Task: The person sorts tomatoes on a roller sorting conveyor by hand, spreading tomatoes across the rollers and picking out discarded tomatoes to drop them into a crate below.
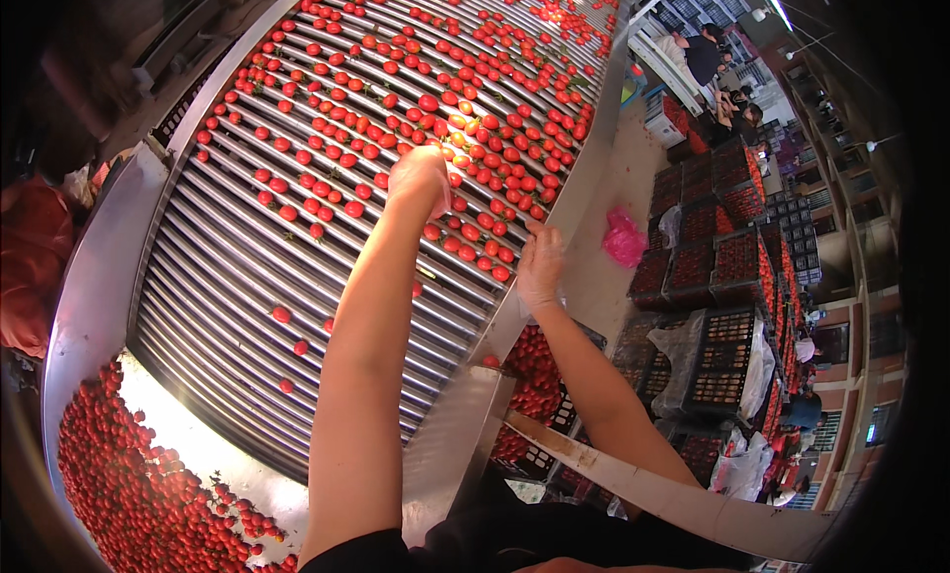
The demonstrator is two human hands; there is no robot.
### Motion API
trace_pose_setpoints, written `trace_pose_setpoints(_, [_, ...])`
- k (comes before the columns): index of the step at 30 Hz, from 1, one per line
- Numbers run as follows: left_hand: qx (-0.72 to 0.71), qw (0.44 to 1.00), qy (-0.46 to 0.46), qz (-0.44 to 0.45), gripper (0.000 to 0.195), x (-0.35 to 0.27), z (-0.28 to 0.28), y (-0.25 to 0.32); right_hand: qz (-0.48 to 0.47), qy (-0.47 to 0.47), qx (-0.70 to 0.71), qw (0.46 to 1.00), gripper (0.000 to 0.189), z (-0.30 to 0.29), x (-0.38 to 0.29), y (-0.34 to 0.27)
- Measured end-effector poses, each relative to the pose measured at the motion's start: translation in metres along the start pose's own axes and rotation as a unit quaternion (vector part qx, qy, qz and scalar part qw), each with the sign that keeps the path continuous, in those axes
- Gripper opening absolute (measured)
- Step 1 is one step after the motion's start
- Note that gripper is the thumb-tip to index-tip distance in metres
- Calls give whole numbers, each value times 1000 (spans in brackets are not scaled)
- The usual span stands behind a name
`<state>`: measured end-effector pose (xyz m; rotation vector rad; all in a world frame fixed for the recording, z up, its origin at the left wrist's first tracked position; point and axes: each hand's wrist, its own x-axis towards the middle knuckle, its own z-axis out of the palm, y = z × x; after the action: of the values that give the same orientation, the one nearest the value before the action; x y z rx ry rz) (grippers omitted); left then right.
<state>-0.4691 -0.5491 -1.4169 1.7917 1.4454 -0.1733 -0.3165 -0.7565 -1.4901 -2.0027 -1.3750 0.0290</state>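
Observation:
Cherry tomatoes (pixel 428 102) lie in rows across a metal roller conveyor (pixel 245 261). My left hand (pixel 419 181), in a thin clear plastic glove, reaches over the middle of the rollers among the tomatoes. Its fingers point away from me and are mostly hidden, so anything inside them cannot be seen. At the conveyor's right side, my right hand (pixel 540 269) is at the metal side rail (pixel 571 194), fingers bent towards the nearest tomatoes. It also wears a clear glove, and what its fingertips touch is unclear. A few single tomatoes (pixel 280 315) sit on the nearer rollers.
A metal chute (pixel 185 406) at lower left holds many tomatoes. Below the right rail stands a black crate (pixel 538 462) of tomatoes. Stacked crates (pixel 679 254) and a pink plastic bag (pixel 623 237) are on the floor at right. Other people (pixel 703 57) are farther off.

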Motion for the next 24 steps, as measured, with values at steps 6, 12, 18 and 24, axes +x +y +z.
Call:
trace_pose_setpoints(6, [-567, 812, -114, 77, 23, -68, 29, -63, 4, -3, -5, 1000, 24, 0, -2, -7])
trace_pose_setpoints(12, [-862, 468, -115, 154, 35, -232, 58, -92, 29, -33, 69, 997, 25, 4, -6, -10])
trace_pose_setpoints(18, [-652, 636, -360, 201, 17, -352, 94, -74, 317, -99, 470, 818, 12, -44, -105, 13])
trace_pose_setpoints(24, [-192, 904, -50, 378, 68, -354, 199, -9, 594, -198, 403, 667, 71, -159, -219, -31])
